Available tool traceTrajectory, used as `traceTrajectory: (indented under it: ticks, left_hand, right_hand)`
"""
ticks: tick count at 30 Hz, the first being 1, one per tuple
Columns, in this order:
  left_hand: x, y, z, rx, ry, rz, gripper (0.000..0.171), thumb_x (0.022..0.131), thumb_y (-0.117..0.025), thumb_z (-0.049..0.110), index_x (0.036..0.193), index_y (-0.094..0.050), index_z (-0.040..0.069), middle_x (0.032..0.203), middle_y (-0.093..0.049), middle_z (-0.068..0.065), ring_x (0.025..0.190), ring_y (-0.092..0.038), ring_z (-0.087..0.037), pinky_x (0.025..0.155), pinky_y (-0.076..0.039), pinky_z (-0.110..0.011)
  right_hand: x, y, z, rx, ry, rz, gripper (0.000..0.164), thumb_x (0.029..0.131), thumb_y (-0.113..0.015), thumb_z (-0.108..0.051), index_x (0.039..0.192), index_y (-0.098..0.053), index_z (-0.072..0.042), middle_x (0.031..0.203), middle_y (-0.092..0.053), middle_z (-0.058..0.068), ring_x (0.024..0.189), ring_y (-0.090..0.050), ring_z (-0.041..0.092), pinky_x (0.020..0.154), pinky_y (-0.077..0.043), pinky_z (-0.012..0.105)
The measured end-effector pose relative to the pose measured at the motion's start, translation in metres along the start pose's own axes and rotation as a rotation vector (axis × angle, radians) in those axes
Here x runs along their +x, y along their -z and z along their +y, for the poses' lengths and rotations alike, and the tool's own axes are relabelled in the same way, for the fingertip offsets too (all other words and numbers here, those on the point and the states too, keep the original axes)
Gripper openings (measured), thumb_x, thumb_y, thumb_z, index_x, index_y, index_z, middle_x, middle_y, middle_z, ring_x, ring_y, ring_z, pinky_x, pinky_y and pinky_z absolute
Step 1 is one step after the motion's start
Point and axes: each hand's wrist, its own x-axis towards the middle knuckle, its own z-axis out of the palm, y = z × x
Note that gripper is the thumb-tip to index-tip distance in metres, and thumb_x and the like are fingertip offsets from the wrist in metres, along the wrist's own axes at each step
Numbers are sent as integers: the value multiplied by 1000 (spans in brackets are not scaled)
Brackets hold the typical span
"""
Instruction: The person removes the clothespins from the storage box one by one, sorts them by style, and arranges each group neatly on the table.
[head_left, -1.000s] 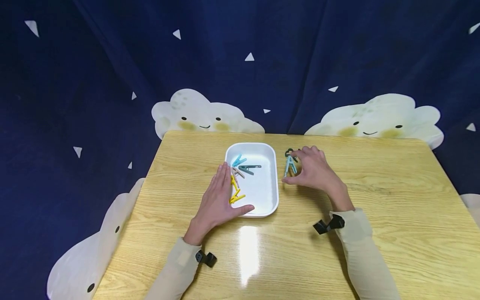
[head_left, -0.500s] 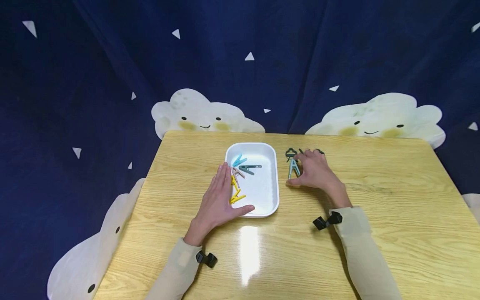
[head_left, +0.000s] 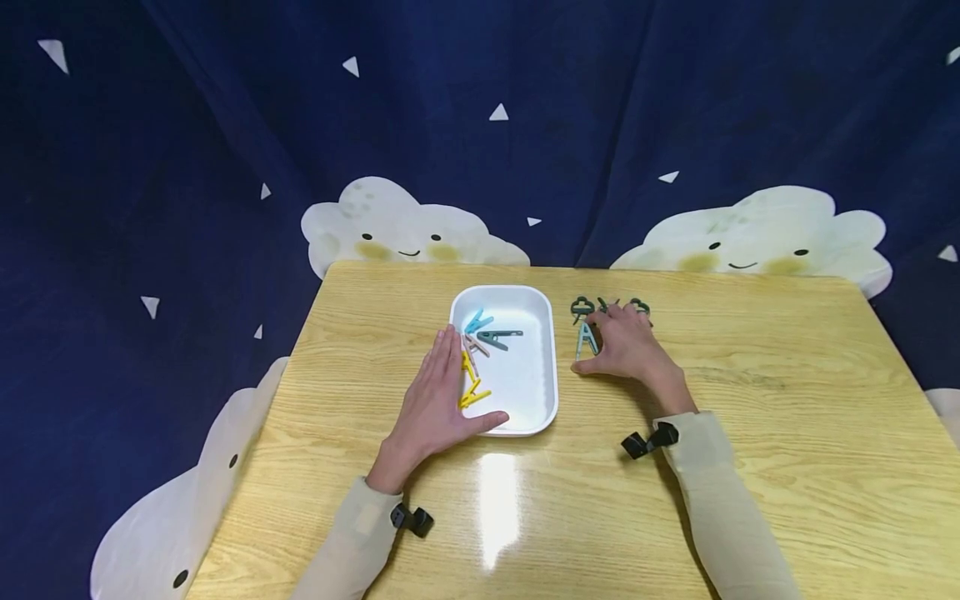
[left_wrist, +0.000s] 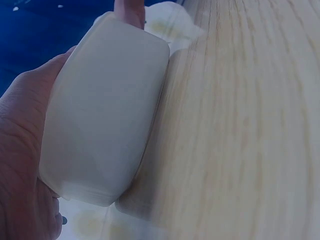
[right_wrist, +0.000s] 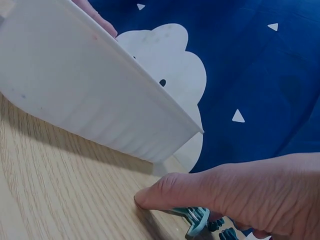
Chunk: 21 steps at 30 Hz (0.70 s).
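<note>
On the wooden table stands a white plastic basin [head_left: 525, 417]. My left hand [head_left: 435, 400] rests along its left rim with straight fingers, the thumb spread over the near rim. Inside lie a light blue clothespin [head_left: 478, 322], a grey-green clothespin [head_left: 495, 337], a pink one [head_left: 476, 345] and yellow clothespins [head_left: 474, 393]. To the right of the basin my right hand [head_left: 630, 346] pinches a pale teal clothespin [head_left: 587, 337] between thumb and fingertips, low over the table. The right wrist view shows this clothespin [right_wrist: 197, 219] partly hidden under the thumb.
Behind the right hand, a row of dark green clips [head_left: 582, 307] lies near the table's far edge, partly covered by the fingers. A navy curtain [head_left: 450, 125] with white clouds hangs behind the table [head_left: 787, 400].
My right hand has shifted slightly right and toward me with the teal clothespin, uncovering more of the dark green clips. The left hand and basin have stayed in place.
</note>
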Motion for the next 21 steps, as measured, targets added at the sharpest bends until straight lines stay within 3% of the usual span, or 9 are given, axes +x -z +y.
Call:
traceTrajectory:
  ticks: [21]
  left_hand:
    - [-1,0,0,-10,-4,3,141,76,-54,95,167,-3,1,176,2,-13,162,3,-24,130,-14,-43]
  right_hand:
    - [-2,2,1,45,-5,14,98,67,-90,-60,139,-58,-3,126,-62,24,113,-48,44,96,-37,58]
